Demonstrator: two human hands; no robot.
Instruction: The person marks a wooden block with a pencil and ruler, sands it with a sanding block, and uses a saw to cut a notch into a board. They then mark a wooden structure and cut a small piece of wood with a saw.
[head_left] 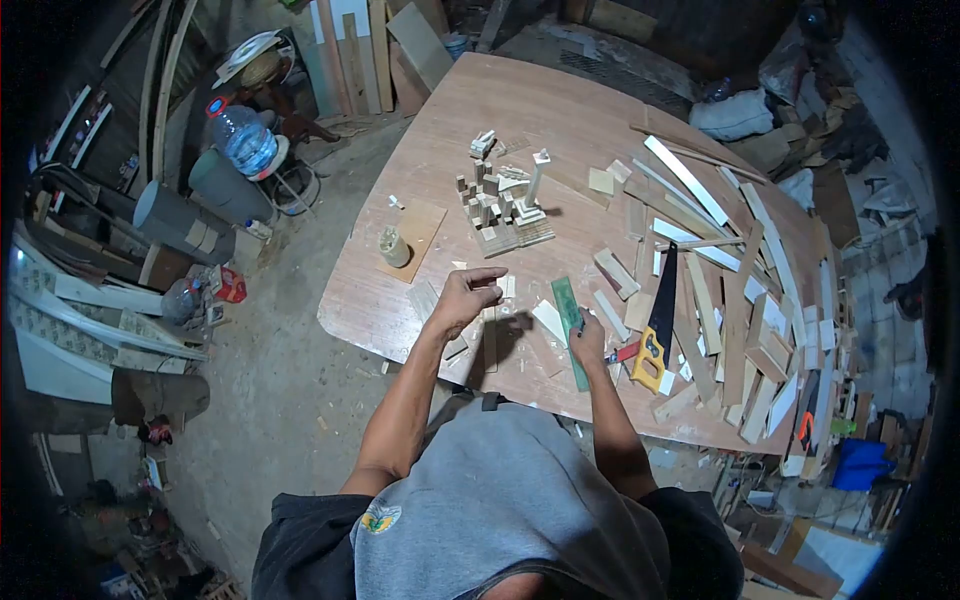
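Note:
My left hand [466, 302] is over the near part of the table, thumb and index finger stretched out and apart. A small pale wood piece [508, 287] shows just past its fingertips. At the right, my right hand [588, 340] has its fingers closed at the edge of a green ruler-like strip [566, 300]. Something small and dark shows at those fingertips, too small to name. A handsaw [662, 310] with a yellow handle lies right of this hand. Farther back stands a wooden model [500, 205] of small blocks and a taller tower.
The wooden table [420, 180] carries many wood strips [690, 180] on its right side. A jar-like container [394, 247] stands on a thin board [425, 225] at the left. Beyond the table's left edge, a large water bottle [245, 140] rests on a stool.

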